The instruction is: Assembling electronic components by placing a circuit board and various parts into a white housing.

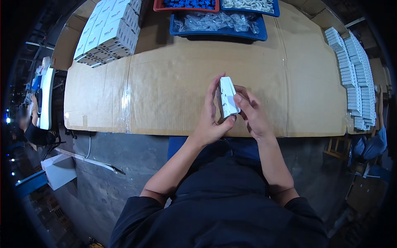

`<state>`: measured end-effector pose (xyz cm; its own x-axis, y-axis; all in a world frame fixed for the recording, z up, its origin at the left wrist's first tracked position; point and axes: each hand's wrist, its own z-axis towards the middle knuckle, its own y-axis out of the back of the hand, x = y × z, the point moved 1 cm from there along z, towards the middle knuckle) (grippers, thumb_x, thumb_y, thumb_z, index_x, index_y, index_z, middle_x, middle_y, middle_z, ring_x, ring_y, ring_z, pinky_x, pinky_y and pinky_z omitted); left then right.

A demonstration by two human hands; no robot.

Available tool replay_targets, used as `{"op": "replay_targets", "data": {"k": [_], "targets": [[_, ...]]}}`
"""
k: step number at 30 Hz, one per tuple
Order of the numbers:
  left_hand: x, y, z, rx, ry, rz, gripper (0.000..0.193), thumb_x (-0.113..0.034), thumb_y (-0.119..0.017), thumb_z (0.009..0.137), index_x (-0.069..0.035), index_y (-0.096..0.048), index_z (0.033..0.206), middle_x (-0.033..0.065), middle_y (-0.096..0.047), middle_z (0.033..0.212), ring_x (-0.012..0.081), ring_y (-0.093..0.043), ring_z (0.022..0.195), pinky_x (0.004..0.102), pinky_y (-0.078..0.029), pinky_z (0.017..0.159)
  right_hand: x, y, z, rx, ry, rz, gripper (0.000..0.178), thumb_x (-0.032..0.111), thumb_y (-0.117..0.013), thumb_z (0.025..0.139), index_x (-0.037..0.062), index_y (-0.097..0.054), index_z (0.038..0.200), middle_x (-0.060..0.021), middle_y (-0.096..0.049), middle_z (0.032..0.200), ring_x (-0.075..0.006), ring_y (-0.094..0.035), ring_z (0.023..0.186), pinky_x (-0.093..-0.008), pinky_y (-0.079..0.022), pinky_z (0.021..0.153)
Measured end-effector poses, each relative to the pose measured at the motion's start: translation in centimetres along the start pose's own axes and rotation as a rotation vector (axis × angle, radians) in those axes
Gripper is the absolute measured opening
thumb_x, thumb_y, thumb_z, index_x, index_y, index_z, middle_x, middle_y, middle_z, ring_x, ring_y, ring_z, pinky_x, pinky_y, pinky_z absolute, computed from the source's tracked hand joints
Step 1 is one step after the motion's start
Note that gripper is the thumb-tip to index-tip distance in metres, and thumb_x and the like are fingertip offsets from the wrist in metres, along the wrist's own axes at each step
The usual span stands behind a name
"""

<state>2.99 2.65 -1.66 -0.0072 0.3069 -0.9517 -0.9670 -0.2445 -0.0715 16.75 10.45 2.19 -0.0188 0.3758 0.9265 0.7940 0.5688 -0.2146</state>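
Note:
A small white carton (pixel 228 96) is held upright over the near edge of the cardboard-covered table (pixel 173 87). My left hand (pixel 210 120) wraps its left side, fingers up along it and thumb under its lower end. My right hand (pixel 251 111) grips its right side, thumb pressed on the front face. Both forearms come up from the lower edge, over my dark shirt.
A block of stacked white boxes (pixel 108 31) sits at the far left. Blue trays (pixel 218 25) with clear bagged parts, plus a red tray (pixel 186 5), stand at the back. Rows of flat white cartons (pixel 354 74) line the right edge. Another person (pixel 29 124) is at far left.

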Motion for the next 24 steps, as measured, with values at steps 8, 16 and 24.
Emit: {"op": "replay_targets", "data": {"k": [8, 16, 24], "targets": [[-0.7, -0.2, -0.2, -0.12, 0.394, -0.362, 0.069, -0.038, -0.054, 0.111, -0.008, -0.027, 0.167, 0.0162, -0.034, 0.165, 0.0236, -0.043, 0.143, 0.0385, -0.041, 0.113, -2.8, 0.0, 0.5, 0.012, 0.52, -0.266, 0.057, 0.012, -0.079, 0.093, -0.0009, -0.058, 0.144, -0.0148, -0.062, 0.144, -0.0243, -0.063, 0.128, -0.0404, -0.053, 0.104], [0.0, -0.5, -0.5, -0.174, 0.192, -0.125, 0.059, -0.033, -0.055, 0.111, 0.001, -0.042, 0.157, 0.0149, -0.042, 0.158, 0.0244, -0.041, 0.145, 0.038, -0.038, 0.116, -3.7, -0.3, -0.3, -0.015, 0.692, -0.607, 0.053, 0.023, -0.066, 0.102, 0.0001, -0.058, 0.149, -0.0214, -0.056, 0.152, -0.0369, -0.06, 0.134, -0.0421, -0.05, 0.109], [-0.1, -0.5, -0.5, -0.16, 0.155, -0.09, 0.056, -0.031, -0.055, 0.11, 0.003, -0.044, 0.153, 0.0155, -0.043, 0.156, 0.0265, -0.044, 0.14, 0.0392, -0.035, 0.117, -3.9, -0.2, -0.3, -0.019, 0.808, -0.689, 0.05, 0.019, -0.06, 0.104, -0.0047, -0.056, 0.148, -0.0243, -0.057, 0.15, -0.0391, -0.063, 0.13, -0.043, -0.051, 0.108]]}}
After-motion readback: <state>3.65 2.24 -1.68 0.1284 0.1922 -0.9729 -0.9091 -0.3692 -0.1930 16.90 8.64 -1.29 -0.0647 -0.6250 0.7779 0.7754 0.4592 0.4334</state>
